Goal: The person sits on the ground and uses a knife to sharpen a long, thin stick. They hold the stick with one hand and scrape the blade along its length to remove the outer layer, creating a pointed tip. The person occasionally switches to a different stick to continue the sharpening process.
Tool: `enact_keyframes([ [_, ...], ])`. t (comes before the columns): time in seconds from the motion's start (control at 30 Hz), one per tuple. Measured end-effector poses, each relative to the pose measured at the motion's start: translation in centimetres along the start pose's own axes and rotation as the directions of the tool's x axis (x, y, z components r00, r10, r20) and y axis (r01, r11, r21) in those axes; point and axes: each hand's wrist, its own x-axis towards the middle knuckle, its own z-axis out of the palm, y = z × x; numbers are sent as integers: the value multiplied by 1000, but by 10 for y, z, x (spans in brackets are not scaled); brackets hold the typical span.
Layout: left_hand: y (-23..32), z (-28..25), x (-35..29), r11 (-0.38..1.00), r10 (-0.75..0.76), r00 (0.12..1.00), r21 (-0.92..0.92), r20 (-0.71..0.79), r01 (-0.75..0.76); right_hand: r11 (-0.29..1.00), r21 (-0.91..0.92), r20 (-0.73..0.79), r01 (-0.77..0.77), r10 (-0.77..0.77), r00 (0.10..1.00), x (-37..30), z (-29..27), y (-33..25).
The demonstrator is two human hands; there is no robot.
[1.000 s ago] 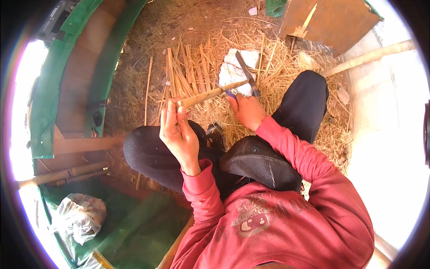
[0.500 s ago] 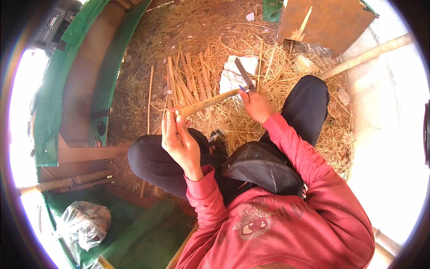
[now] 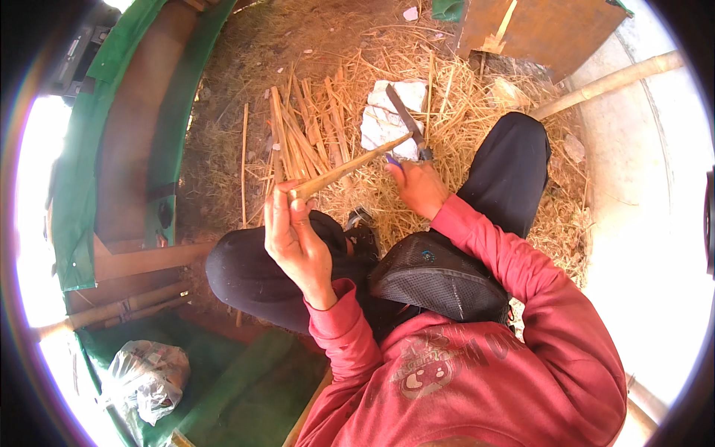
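Note:
My left hand (image 3: 299, 246) pinches the near end of a bamboo strip (image 3: 346, 170) between thumb and fingers. The strip slants up to the right, its tapered far end in the air beside the knife. My right hand (image 3: 421, 186) is closed, with a small blue-purple thing (image 3: 394, 161) at its thumb and forefinger; its kind is too small to tell. A long dark-bladed knife (image 3: 404, 112) lies across a white stone (image 3: 381, 123). The knife's handle end comes close to my right knuckles; whether they touch I cannot tell.
Split bamboo strips (image 3: 309, 123) lie in a pile beyond my left hand, amid straw and shavings (image 3: 454, 97). A bamboo pole (image 3: 611, 83) slants at the right by a pale wall. A brown board (image 3: 540, 33) stands at the back. Lower left is a plastic bag (image 3: 149, 380).
My right hand has drawn back slightly from the strip's far end, which now shows bare. My left hand keeps its hold. The view has shifted a little.

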Motion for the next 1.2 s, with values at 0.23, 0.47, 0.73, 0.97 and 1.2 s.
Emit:
enact_keyframes([
  [0.23,5,9,0,1000,-4,1000,-8,-3,4,991,-59,65,-117,121,991,21,43,81],
  [0.47,0,5,0,998,-54,997,-31,-60,52,974,-89,71,-209,215,974,23,-3,22],
  [0.73,-2,0,-1,1000,17,999,17,36,-18,953,244,222,177,-233,947,-18,-38,-64],
  [0.97,-6,9,2,998,0,998,-63,-62,-4,982,-76,168,172,-158,973,2,7,4],
  [1.2,-10,1,0,999,-10,998,-53,-56,7,987,149,112,66,-83,990,-5,-22,-13],
])
